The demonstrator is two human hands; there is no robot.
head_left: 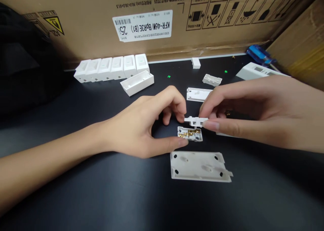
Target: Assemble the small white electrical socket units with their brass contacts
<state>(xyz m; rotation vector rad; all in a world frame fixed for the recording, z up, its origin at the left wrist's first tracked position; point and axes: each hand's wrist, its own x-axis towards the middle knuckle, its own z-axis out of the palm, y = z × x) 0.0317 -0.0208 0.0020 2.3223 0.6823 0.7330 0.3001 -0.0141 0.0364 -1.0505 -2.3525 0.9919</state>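
Observation:
My left hand [149, 123] has its thumb against the near edge of a small white plastic housing [198, 136] with brass contacts inside. Its fingers curl round at the far left, the index fingertip close to the end of a small white plastic insert [194, 121]. Between the thumb and fingers of my right hand [243, 113] that insert is pinched just above the housing. Closest to me lies a flat white base plate [197, 167] with dark holes near its corners. Another white tray-like part [197, 94] is partly hidden behind my right hand.
Several white switch-like units [111, 68] stand in a row at the back left, with an open white cover [138, 82] before them. Small white parts [212, 80] and a blue-handled screwdriver [260, 55] lie at back right. A cardboard box [91, 28] borders the dark table.

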